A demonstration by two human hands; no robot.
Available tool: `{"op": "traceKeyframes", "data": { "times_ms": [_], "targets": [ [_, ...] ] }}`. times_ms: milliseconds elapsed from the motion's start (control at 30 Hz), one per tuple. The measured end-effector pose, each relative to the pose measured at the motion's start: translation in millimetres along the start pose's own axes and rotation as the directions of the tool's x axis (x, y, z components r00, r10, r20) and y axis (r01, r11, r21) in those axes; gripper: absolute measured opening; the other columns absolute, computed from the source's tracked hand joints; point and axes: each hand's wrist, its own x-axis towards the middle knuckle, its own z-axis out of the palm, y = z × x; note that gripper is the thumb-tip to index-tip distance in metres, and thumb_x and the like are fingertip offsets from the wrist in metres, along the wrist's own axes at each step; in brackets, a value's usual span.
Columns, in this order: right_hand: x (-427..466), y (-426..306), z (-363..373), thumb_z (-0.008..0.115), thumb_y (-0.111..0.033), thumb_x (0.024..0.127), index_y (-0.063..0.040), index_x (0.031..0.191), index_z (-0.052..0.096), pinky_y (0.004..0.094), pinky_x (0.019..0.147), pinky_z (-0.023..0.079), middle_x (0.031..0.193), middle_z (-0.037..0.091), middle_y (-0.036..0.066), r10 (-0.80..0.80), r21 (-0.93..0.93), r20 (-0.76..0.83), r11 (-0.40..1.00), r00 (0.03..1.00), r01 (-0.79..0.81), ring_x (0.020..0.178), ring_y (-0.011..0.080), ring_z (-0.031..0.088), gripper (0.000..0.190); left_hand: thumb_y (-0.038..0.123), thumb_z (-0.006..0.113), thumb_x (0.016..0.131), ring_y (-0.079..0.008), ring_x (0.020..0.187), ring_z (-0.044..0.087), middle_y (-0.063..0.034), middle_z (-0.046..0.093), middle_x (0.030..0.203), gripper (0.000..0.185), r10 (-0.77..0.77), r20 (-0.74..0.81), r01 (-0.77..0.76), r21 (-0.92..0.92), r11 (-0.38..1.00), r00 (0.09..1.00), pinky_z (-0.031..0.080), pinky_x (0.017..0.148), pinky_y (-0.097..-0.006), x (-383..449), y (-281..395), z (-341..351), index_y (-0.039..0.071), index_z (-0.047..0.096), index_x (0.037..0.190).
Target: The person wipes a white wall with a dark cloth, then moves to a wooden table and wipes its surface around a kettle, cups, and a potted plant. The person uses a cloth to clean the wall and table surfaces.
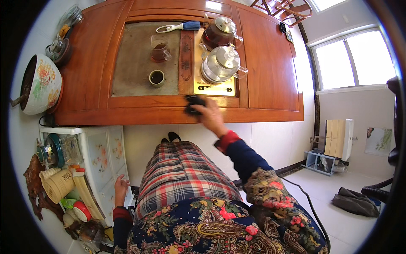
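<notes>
My right hand (211, 116) is over the near edge of the wooden tea table (158, 116), shut on a small black object (194, 105); motion blur hides what it is. My left hand (121, 186) hangs beside the white cabinet, empty, fingers slightly curled. Beyond my right hand, a glass kettle (219, 68) stands on a gold heating plate (215, 90), with a glass teapot of dark tea (217, 35) behind it. On the inset tray (133, 79) are a small cup of dark liquid (156, 77) and a glass pitcher of tea (159, 52). A blue-bristled brush (187, 26) lies behind them.
A painted flowerpot (46, 84) and glass jars (73, 16) stand at the left. The white cabinet (104, 152) bears a paper tub (59, 185) and assorted items. A wooden chair (288, 11) is beyond the table. A cable (306, 193) and dark cloth (356, 201) are at the right.
</notes>
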Motion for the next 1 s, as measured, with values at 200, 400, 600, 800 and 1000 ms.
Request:
{"op": "traceKeyframes", "data": {
  "times_ms": [200, 400, 600, 800, 1000],
  "targets": [
    [-67, 88, -67, 0.070, -0.007, 0.072, -0.029, 0.107, 0.067, 0.0434, 0.089, 0.043, 0.113, 0.056, 0.011, 0.366, -0.294, -0.177, 0.866, 0.913, -0.404, 0.106, 0.0341, 0.050, 0.041, 0.012, 0.049, 0.093, -0.0131, 0.070, 0.060, -0.0065, 0.064, 0.086, 0.037, -0.083, 0.006, 0.083, -0.086, 0.993, 0.997, 0.046, 0.059, -0.0269, -7, -18, 4, 0.008, 0.048, 0.130],
    [-46, 60, -27, 0.071, -0.007, 0.067, -0.027, 0.104, 0.067, 0.0431, 0.082, 0.045, 0.108, 0.056, 0.013, 0.323, -0.256, -0.280, 0.883, 0.904, -0.394, 0.100, 0.0351, 0.051, 0.043, 0.014, 0.050, 0.094, -0.0127, 0.068, 0.060, -0.0053, 0.063, 0.084, 0.036, -0.173, -0.001, 0.172, -0.045, 0.984, 0.985, 0.046, 0.059, -0.0264, -11, -44, 6, 0.008, 0.049, 0.129],
    [-1, -30, 13, 0.068, -0.007, 0.066, -0.027, 0.110, 0.064, 0.0439, 0.089, 0.041, 0.116, 0.050, 0.015, 0.096, -0.144, 0.055, 0.986, 0.994, -0.087, 0.106, 0.0363, 0.047, 0.049, 0.016, 0.051, 0.094, -0.0116, 0.067, 0.060, -0.0046, 0.063, 0.084, 0.034, -0.160, -0.041, 0.154, -0.117, 0.981, 0.986, 0.044, 0.057, -0.0244, -15, -45, 19, 0.009, 0.049, 0.128],
    [6, -19, -15, 0.065, -0.002, 0.068, -0.025, 0.108, 0.066, 0.0437, 0.093, 0.041, 0.121, 0.051, 0.012, -0.202, 0.033, 0.271, 0.979, 0.941, 0.200, 0.109, 0.0349, 0.047, 0.047, 0.012, 0.049, 0.091, -0.0120, 0.066, 0.059, -0.0058, 0.062, 0.084, 0.038, -0.118, -0.114, 0.083, -0.272, 0.959, 0.986, 0.044, 0.056, -0.0238, -18, -34, 52, 0.008, 0.047, 0.129],
    [-48, 81, -91, 0.063, 0.000, 0.069, -0.025, 0.105, 0.069, 0.0434, 0.094, 0.040, 0.123, 0.051, 0.011, -0.189, -0.030, 0.328, 0.977, 0.926, 0.211, 0.111, 0.0336, 0.048, 0.045, 0.014, 0.053, 0.090, -0.0129, 0.065, 0.061, -0.0086, 0.064, 0.083, 0.040, -0.169, -0.061, 0.146, -0.280, 0.949, 0.984, 0.044, 0.052, -0.0226, -27, -23, 135, 0.006, 0.047, 0.128]
  ]
}}
